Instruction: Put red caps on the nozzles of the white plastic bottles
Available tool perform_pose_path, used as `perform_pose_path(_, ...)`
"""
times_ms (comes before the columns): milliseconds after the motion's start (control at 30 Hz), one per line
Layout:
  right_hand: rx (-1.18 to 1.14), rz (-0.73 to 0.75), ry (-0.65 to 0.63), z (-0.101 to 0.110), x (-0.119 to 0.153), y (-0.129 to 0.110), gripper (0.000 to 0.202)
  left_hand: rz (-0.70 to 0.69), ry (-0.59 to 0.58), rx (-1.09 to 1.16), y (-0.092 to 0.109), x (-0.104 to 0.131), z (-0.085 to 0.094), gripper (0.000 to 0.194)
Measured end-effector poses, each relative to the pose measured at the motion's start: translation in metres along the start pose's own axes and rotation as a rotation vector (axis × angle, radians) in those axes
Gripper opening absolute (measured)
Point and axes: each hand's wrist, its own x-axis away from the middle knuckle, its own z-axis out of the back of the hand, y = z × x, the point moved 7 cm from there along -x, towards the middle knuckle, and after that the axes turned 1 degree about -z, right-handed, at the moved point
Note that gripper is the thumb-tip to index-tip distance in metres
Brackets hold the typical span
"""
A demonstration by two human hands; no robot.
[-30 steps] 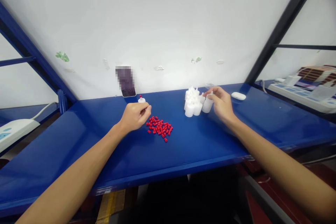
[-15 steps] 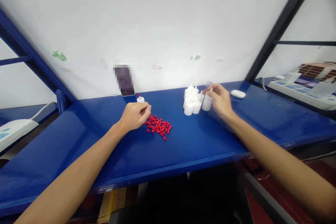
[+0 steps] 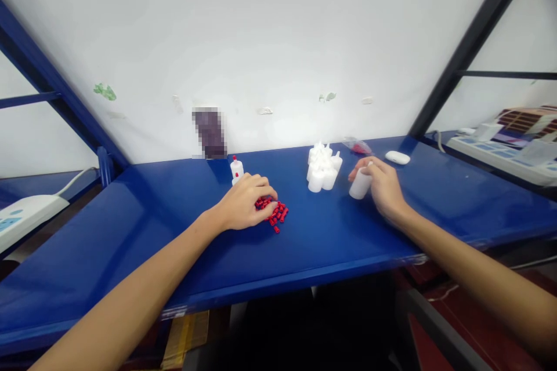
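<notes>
My left hand [image 3: 247, 202] is over a pile of small red caps [image 3: 279, 213]. Its thumb and fingers are apart at the caps, and part of the pile is hidden beneath it. My right hand [image 3: 385, 186] grips a white squeeze bottle [image 3: 360, 184] with a narrow nozzle, tilted slightly and held to the right of a cluster of white bottles [image 3: 322, 169]. Those standing bottles have bare nozzles. Behind my left hand are two white bottles with red caps on their tips; the farther capped bottle [image 3: 237, 168] shows more fully, the nearer one is mostly covered.
A blurred-out phone [image 3: 212, 134] leans on the wall. Behind my right hand lies a clear plastic bag [image 3: 357, 146] with red contents, and a white oval case [image 3: 397, 157] is near it. Power strips flank the blue table [image 3: 300, 255] on both sides.
My left hand has moved right and toward me from the capped bottles onto the red caps, its fingers opening. The right hand has drawn a bottle away from the cluster, rightward and nearer.
</notes>
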Motion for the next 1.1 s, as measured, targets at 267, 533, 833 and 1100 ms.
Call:
perform_pose_path(267, -0.039, -0.029, -0.285, -0.02, 0.041, -0.005, 0.017, -0.117, 0.0, -0.023, 0.027, -0.001, -0.004, 0.027)
perform_pose_path(533, -0.217, -0.004, -0.566, -0.073, 0.073, -0.024, 0.018, -0.155, -0.064, 0.005, 0.033, 0.003, -0.004, 0.036)
perform_pose_path(833, -0.233, -0.045, -0.761, -0.092, 0.08, -0.032, 0.01, -0.207, -0.113, 0.053, 0.038, 0.011, 0.008, 0.016)
perform_pose_path(1100, -0.189, -0.015, -0.83, -0.097, 0.086, -0.033, 0.016, -0.168, -0.057, 0.179, 0.036, 0.007, 0.008, 0.009)
